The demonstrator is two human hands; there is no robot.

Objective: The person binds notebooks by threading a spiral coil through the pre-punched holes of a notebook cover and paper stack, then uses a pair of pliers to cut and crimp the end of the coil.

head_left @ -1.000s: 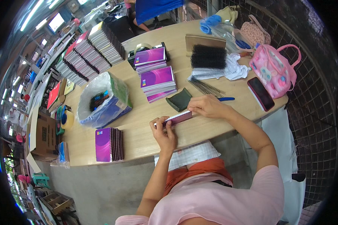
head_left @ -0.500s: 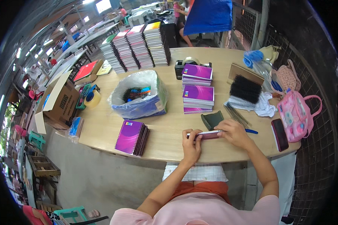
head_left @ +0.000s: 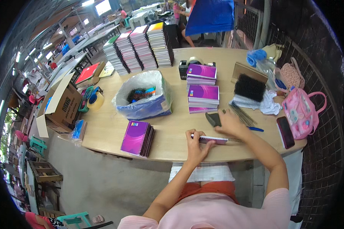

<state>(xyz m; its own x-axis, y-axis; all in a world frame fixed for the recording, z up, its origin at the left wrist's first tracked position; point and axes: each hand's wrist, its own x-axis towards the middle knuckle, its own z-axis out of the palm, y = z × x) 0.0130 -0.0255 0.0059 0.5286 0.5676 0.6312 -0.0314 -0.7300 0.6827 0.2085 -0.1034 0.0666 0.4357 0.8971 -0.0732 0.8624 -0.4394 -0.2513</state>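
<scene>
My left hand (head_left: 196, 149) is closed round a small purple notebook (head_left: 219, 141), held edge-up at the table's near side. A spiral wire coil (head_left: 236, 140) sticks out from the notebook's right end. Just beyond, my right hand (head_left: 231, 124) grips a dark green curved piece (head_left: 213, 119), whose exact kind I cannot tell. Beside that hand lie another loose spiral coil (head_left: 244, 115) and a blue pen-like tool (head_left: 255, 129). Left of my hands rests a stack of bound purple notebooks (head_left: 135, 138). Further purple notebooks (head_left: 203, 93) are piled ahead.
A plastic-lined bin (head_left: 143, 108) stands mid-table, with tall notebook stacks (head_left: 139, 47) behind it. At the left are a cardboard box (head_left: 61, 107) and a tape roll (head_left: 95, 101). Black coils (head_left: 250, 87), a phone (head_left: 285, 131) and a pink bag (head_left: 300, 114) occupy the right.
My right hand has left the notebook's right end and moved up onto the dark green piece, which is now tilted. The coil at the notebook's end is now exposed.
</scene>
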